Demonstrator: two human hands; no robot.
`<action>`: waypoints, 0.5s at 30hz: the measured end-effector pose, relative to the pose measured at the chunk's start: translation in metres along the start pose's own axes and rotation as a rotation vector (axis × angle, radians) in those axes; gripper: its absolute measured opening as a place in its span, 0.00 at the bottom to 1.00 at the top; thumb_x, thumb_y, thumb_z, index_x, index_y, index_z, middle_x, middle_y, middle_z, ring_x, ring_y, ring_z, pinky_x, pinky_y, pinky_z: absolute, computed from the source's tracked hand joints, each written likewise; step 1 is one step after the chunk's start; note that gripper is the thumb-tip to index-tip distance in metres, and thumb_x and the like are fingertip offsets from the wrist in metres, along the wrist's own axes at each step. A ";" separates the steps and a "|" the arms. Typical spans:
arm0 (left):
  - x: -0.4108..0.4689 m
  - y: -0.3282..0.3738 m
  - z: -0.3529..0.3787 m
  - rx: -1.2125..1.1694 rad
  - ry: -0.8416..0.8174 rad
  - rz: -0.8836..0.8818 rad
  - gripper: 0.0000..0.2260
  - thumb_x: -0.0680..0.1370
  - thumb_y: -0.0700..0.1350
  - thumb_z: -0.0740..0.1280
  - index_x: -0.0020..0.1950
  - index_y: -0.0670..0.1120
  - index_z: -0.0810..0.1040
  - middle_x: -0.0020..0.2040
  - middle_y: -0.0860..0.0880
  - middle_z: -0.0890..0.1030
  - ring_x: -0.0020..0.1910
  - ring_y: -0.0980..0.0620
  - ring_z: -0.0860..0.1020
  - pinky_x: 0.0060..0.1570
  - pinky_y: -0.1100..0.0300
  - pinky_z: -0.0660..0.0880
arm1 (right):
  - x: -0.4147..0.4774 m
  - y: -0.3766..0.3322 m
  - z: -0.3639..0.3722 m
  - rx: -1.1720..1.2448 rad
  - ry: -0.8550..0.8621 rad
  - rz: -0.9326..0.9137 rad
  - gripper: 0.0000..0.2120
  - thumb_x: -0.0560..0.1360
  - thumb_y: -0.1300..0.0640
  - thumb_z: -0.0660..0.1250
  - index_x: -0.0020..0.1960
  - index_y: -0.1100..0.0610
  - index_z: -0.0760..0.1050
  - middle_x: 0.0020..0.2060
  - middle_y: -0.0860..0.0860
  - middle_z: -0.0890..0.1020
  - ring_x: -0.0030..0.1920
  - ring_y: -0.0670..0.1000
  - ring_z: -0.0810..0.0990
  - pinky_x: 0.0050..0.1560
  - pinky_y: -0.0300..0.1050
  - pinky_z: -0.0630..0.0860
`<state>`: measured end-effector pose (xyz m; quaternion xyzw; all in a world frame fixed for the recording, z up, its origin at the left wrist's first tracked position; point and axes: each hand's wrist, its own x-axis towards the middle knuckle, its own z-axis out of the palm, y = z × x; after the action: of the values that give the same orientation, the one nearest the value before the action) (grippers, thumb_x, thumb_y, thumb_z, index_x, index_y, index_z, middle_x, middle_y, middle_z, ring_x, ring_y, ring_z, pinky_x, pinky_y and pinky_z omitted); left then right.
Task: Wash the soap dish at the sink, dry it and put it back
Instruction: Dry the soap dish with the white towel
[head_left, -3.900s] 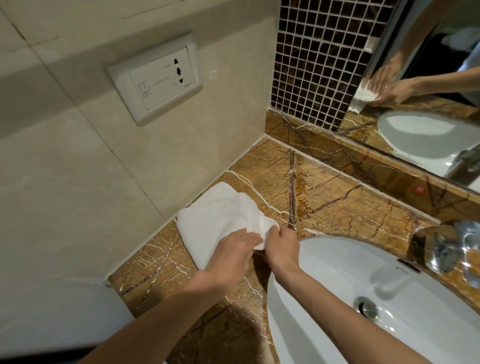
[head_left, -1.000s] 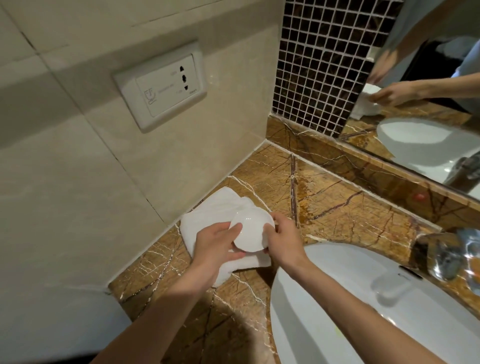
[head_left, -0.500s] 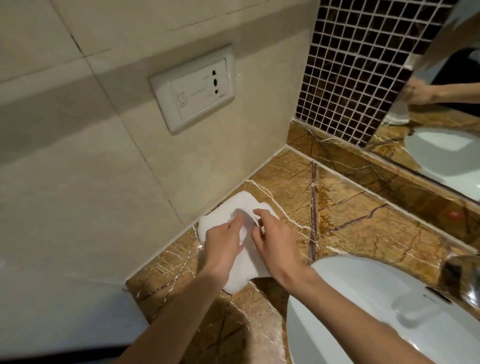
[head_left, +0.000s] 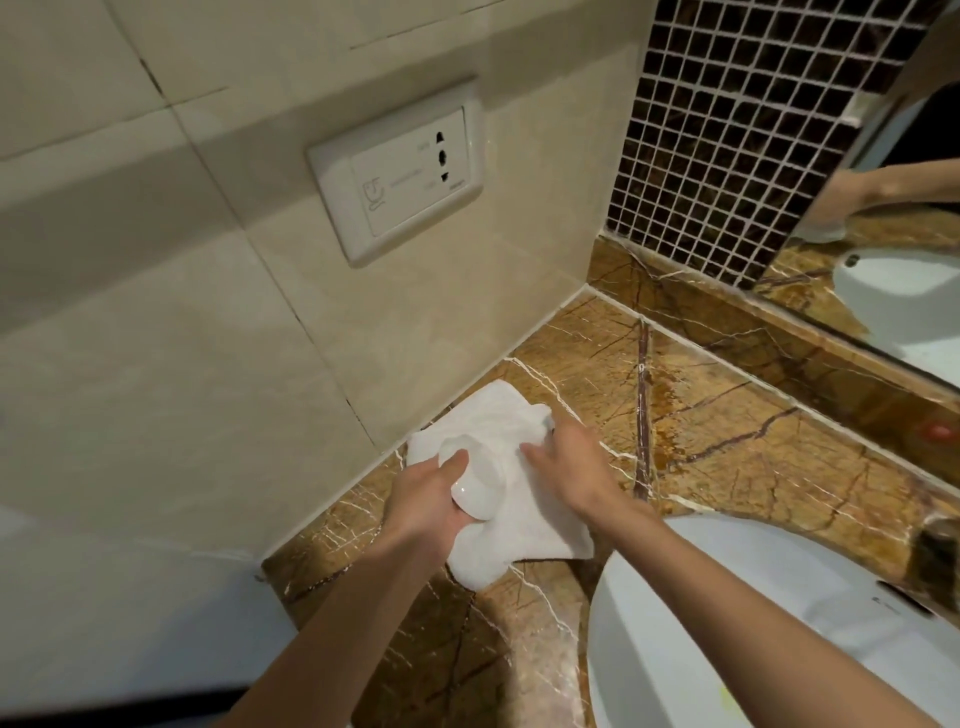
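So the soap dish (head_left: 477, 486) is a small white round thing, tipped on its side and gripped in the left hand (head_left: 422, 506), thumb over the top edge and fingers curled underneath. It's pressed against a white towel (head_left: 511, 512) lying on the brown marble counter (head_left: 727, 441). The right hand (head_left: 569, 467), just right of the dish, is mostly open and lies flat on the towel, fingertips bunching the far edge a bit. To the right of that forearm is the white sink (head_left: 701, 649). Up beyond both hands there's a wall socket (head_left: 397, 171) on beige tile, and the mirror (head_left: 893, 234) off to the far right.
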<state>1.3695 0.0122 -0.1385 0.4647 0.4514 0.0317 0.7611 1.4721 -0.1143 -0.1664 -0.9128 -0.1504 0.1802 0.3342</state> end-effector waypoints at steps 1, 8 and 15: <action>0.001 -0.001 -0.003 0.001 0.006 0.007 0.14 0.77 0.42 0.67 0.61 0.38 0.76 0.59 0.36 0.78 0.57 0.35 0.77 0.54 0.36 0.76 | 0.001 0.000 0.001 0.014 -0.029 0.010 0.13 0.77 0.55 0.66 0.59 0.61 0.75 0.53 0.55 0.81 0.52 0.56 0.79 0.56 0.53 0.76; -0.001 -0.003 -0.007 0.077 -0.025 0.145 0.07 0.77 0.43 0.67 0.52 0.41 0.81 0.48 0.41 0.84 0.49 0.40 0.82 0.50 0.40 0.78 | -0.021 -0.022 0.006 0.184 0.227 -0.203 0.06 0.77 0.57 0.66 0.45 0.57 0.80 0.40 0.48 0.81 0.42 0.49 0.77 0.43 0.46 0.72; -0.008 -0.006 -0.011 0.254 -0.140 0.312 0.08 0.79 0.43 0.64 0.50 0.45 0.83 0.46 0.40 0.85 0.48 0.40 0.83 0.52 0.35 0.76 | -0.046 -0.050 0.016 0.261 0.244 -0.280 0.10 0.76 0.57 0.66 0.39 0.59 0.82 0.37 0.53 0.80 0.40 0.50 0.75 0.42 0.47 0.70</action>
<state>1.3544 0.0127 -0.1389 0.6223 0.3205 0.0597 0.7117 1.4163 -0.0872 -0.1342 -0.8470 -0.2096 0.0384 0.4870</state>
